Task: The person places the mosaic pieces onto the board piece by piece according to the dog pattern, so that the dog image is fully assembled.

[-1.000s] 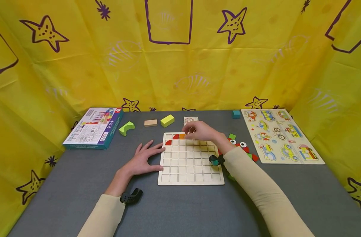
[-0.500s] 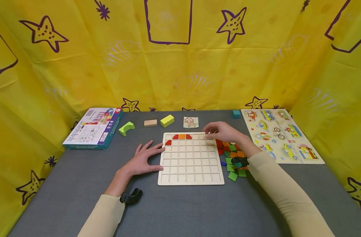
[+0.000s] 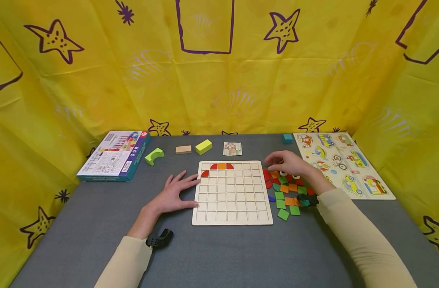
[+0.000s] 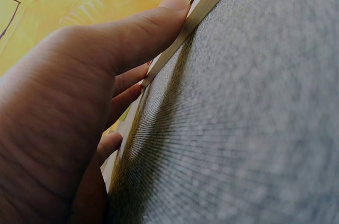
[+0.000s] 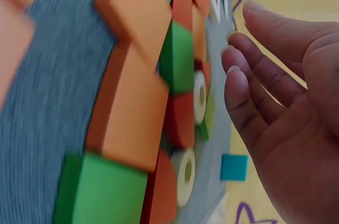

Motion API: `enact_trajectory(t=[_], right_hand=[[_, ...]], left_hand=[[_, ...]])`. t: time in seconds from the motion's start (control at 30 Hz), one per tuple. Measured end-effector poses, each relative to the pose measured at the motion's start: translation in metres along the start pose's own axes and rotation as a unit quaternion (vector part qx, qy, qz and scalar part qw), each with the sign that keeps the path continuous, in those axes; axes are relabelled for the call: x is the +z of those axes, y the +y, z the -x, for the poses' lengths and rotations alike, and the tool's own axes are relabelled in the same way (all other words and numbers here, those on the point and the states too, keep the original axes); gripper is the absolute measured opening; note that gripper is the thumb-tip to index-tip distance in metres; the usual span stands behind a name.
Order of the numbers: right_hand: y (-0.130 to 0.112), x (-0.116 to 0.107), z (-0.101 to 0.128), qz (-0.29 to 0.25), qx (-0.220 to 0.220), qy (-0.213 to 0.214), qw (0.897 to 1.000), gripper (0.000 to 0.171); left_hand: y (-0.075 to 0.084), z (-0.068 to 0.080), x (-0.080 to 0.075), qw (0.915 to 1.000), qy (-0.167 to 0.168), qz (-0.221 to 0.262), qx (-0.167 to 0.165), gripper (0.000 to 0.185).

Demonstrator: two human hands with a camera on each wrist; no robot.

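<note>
My left hand [image 3: 177,194] lies spread with thumb and fingertips touching the left edge of a wooden grid board [image 3: 226,204]. In the left wrist view the thumb [image 4: 159,20] rests against the board's side. In the board's upper left sit an orange square tile [image 3: 221,166] between two red rounded tiles, with another red rounded tile [image 3: 205,173] below left. My right hand [image 3: 285,162] hovers over a heap of coloured tiles [image 3: 280,196] beside the board. Its fingers are loosely bent, and nothing shows between them in the right wrist view.
A small pattern card [image 3: 232,149] lies behind the board. Along the back are a yellow block [image 3: 203,147], a tan block [image 3: 183,149], a green arch [image 3: 154,156] and a teal cube [image 3: 287,139]. A box [image 3: 113,156] lies left, a picture puzzle board [image 3: 343,166] right.
My right hand has let go of a red rounded tile beside the orange square and moved right, off the board, to above the tile heap. The left hand has stayed put.
</note>
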State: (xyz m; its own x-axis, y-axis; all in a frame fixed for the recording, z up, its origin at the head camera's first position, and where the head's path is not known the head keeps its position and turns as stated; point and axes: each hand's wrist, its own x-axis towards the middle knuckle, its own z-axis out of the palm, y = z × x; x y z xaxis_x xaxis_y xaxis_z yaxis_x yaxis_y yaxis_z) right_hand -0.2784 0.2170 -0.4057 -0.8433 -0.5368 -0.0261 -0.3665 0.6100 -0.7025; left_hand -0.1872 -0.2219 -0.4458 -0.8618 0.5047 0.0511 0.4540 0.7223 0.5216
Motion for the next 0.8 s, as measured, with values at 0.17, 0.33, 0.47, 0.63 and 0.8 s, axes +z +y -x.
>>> enact_trajectory(t=[0.17, 0.33, 0.47, 0.63, 0.8], right_hand=[[0.014, -0.007, 0.005, 0.009, 0.019, 0.009, 1.000, 0.028], [0.027, -0.015, 0.008, 0.038, 0.038, 0.021, 0.998, 0.026], [0.033, -0.018, 0.010, 0.052, 0.054, 0.015, 0.997, 0.026], [0.035, -0.019, 0.009, 0.059, 0.056, 0.003, 0.997, 0.026], [0.034, -0.019, 0.008, 0.050, 0.055, 0.006, 0.997, 0.020]], left_hand=[[-0.001, 0.001, 0.000, 1.0000, 0.003, 0.000, 0.006, 0.082], [-0.002, 0.001, 0.000, 0.9999, 0.003, -0.012, 0.007, 0.082], [-0.001, 0.001, -0.001, 0.9998, 0.000, -0.019, 0.002, 0.083], [-0.001, 0.001, -0.001, 0.9998, -0.001, -0.022, -0.003, 0.084], [-0.002, 0.001, -0.001, 0.9998, -0.002, -0.021, -0.003, 0.084]])
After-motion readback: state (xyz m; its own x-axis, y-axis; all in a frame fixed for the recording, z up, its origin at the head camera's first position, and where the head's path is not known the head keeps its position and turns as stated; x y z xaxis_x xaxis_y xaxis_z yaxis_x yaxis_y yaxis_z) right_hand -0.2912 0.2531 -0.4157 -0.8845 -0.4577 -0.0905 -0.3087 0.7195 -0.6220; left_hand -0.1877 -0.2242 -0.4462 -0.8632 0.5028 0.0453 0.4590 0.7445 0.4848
